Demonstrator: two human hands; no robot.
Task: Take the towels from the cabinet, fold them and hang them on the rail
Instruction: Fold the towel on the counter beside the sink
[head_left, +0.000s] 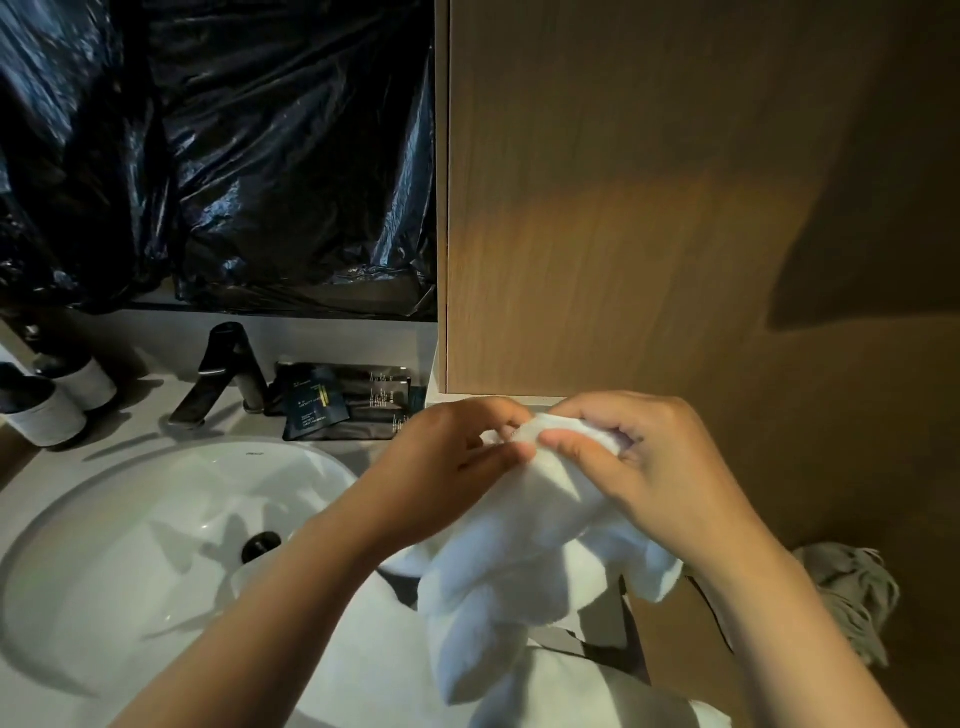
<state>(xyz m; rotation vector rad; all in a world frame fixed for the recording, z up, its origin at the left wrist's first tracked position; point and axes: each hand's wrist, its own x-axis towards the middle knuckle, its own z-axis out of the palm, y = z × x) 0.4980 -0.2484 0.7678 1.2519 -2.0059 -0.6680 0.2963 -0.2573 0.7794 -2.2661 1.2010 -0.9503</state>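
Sink counter (130, 415); towel (519, 551) in left hand (457, 467), right hand (641, 467)

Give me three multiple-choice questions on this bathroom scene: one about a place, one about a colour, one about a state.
1. Where do the dark sachets lie? A in the basin; B between the tap and the wooden panel; C on the floor.
2. What colour is the held towel? A grey; B white; C black.
3. How is the towel held? A by both hands; B by one hand only; C not at all.
Answers: B, they sit right of the tap; B, it shows white; A, left hand and right hand both pinch its top.
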